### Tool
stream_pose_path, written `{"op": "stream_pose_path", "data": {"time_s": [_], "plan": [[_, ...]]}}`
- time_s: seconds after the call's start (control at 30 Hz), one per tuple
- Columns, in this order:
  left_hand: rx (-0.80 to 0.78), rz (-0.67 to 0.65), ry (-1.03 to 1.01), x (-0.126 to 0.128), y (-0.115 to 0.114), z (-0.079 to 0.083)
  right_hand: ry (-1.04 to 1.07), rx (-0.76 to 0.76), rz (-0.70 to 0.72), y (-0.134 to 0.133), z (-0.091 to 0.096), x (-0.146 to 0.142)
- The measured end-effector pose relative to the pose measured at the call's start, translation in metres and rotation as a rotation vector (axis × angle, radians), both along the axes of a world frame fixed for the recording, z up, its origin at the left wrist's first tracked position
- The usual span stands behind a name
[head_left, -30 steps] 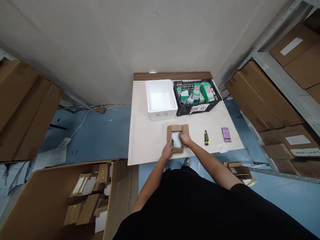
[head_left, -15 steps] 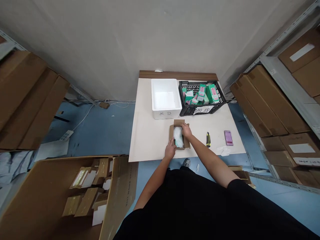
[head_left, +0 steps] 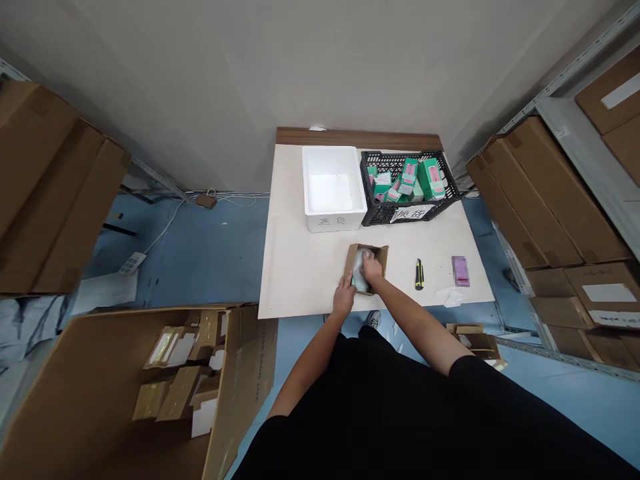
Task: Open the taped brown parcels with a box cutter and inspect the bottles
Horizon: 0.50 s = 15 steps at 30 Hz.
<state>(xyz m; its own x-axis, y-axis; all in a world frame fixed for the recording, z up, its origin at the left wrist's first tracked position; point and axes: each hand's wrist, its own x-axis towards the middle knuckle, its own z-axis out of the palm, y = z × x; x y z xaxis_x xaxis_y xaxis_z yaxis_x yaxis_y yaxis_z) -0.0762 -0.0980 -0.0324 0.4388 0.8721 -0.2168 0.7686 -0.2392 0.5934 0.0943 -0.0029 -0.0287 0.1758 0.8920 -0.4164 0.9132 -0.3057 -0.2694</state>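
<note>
An open cardboard box (head_left: 352,257) stands near the front of the white table, turned slightly. Inside it lies a whitish wrapped bundle (head_left: 359,265) with a bit of green at its lower left. My left hand (head_left: 344,293) grips the box's left front side, its fingers closed on the wall. My right hand (head_left: 371,268) reaches into the box, with its fingers bent onto the whitish bundle; the fingertips are partly hidden. To the right of the box lies a yellow and black box cutter (head_left: 419,275).
At the table's back stand a white foam box (head_left: 335,221) and a black crate (head_left: 380,215) of green and pink boxes. A purple pack (head_left: 461,271) and a crumpled clear wrapper (head_left: 450,296) lie right. A large carton (head_left: 250,373) with small parcels stands at lower left.
My right hand has moved from the box's far right edge down into it, onto the bundle. The box has turned a little, and my left hand stays at its left side.
</note>
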Motion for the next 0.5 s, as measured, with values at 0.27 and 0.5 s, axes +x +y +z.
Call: {"op": "stream_pose_path", "data": {"time_s": [0.27,0.5], "plan": [[-0.027,0.14,0.048,0.001,-0.014,-0.013,0.08,-0.118,-0.152,-0.028,-0.01,-0.035],[0.093,0.153,0.058,0.008,-0.018,-0.028,0.048,0.031,-0.215,-0.031,-0.005,-0.04]]}}
